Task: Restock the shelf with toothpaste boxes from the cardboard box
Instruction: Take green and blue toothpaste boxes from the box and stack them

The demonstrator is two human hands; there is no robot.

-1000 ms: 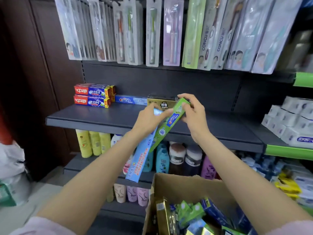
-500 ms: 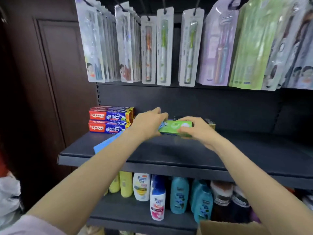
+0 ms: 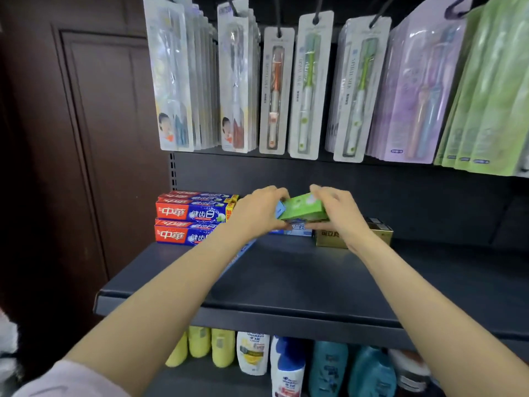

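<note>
Head view: we see both hands at 12 o'clock over the dark shelf point(image 3: 286, 282). Left hand point(image 3: 254, 213) grip curls round a light blue box point(image 3: 280, 209); right hand point(image 3: 337, 213) grip pinches the green toothpaste box point(image 3: 303, 207), tilted above a blue box point(image 3: 297, 229). Red-blue boxes point(image 3: 191, 216) at 10 o'clock, gold box point(image 3: 380, 234) at 2.

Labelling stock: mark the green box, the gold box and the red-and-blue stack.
green box point(image 3: 300, 206), head view, top face.
gold box point(image 3: 329, 239), head view, front face.
red-and-blue stack point(image 3: 189, 214), head view, upper box's front.

head view — close, facing shelf point(image 3: 286, 285), angled down
</note>
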